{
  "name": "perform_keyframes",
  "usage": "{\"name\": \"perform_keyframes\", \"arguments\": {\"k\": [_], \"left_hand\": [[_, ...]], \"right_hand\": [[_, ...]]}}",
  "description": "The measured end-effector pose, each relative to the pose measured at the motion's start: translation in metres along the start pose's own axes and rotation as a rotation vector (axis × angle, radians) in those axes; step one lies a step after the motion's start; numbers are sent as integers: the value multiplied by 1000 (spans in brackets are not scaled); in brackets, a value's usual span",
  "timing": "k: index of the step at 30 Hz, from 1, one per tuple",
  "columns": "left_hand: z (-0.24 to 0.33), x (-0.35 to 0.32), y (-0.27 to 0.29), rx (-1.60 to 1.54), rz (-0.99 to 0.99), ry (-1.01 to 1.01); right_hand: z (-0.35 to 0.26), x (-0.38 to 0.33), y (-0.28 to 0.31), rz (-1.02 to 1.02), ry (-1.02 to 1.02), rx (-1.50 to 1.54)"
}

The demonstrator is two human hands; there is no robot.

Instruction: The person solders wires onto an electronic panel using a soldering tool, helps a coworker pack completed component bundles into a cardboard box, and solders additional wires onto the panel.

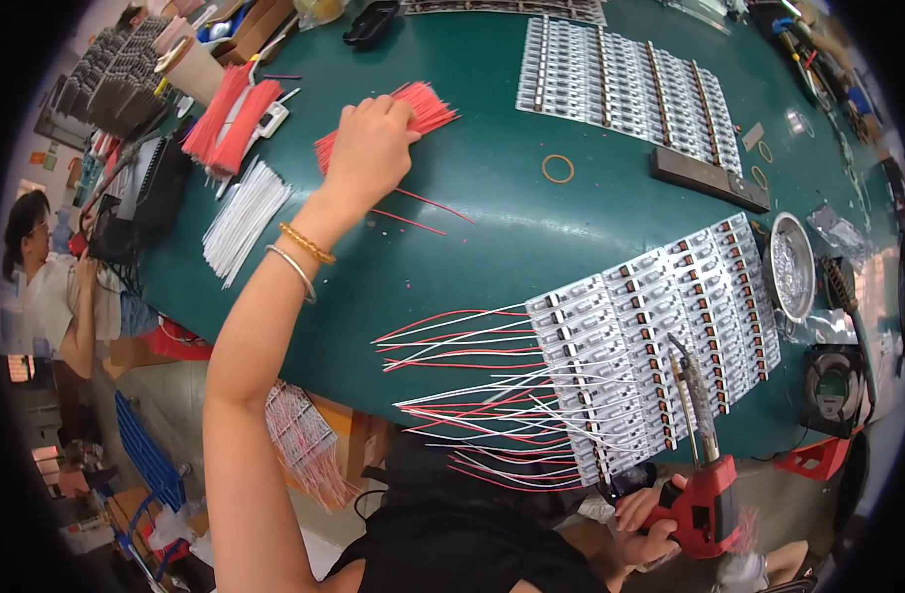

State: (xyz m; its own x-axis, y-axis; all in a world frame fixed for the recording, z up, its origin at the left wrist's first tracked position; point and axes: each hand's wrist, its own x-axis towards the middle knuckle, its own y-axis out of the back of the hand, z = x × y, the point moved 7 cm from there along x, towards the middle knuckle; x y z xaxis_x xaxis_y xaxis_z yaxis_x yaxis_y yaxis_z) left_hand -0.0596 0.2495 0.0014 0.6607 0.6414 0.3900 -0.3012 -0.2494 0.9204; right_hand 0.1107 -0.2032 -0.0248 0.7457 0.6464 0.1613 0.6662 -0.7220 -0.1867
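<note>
My left hand [370, 148] reaches over a pile of red wires [428, 107] on the green table. Its fingers are bent down and closed on wires at the pile's near side, their tips partly hidden. Two loose red wires [434, 206] lie just to its right. My right hand [650, 522], low at the right, grips a red soldering gun [704, 509]. The gun's tip points up over a panel of small circuit boards [650, 336], apart from or touching it, I cannot tell. Red and white wires [472, 405] stick out from the panel's left edge.
White wires [247, 219] and a red wire bundle [230, 124] lie at the left. A second panel [620, 89], a dark metal bar [704, 178], a rubber band [558, 169] and a metal bowl [790, 267] sit farther off. Another person [62, 267] sits at the far left.
</note>
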Motion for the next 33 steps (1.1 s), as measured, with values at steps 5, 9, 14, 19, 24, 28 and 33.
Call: {"name": "perform_keyframes", "arguments": {"k": [5,9,14,19,24,28,33], "left_hand": [[22,6,3,66,53,-9],[13,-6,19,55,38,-52],[13,-14,27,23,40,-61],[-56,-106,87,243,-186,191],[-92,-146,64,51,-176,349],[-112,-145,63,20,-125,522],[-83,-136,66,124,-113,260]], "right_hand": [[4,-1,3,61,-37,-18],[1,5,-9,-41,-74,1],[0,6,-2,-20,-89,-31],[-6,5,4,9,-53,-3],[-2,8,-2,-34,-62,10],[-2,11,-5,-64,-42,25],[7,-8,12,103,-46,21]]}}
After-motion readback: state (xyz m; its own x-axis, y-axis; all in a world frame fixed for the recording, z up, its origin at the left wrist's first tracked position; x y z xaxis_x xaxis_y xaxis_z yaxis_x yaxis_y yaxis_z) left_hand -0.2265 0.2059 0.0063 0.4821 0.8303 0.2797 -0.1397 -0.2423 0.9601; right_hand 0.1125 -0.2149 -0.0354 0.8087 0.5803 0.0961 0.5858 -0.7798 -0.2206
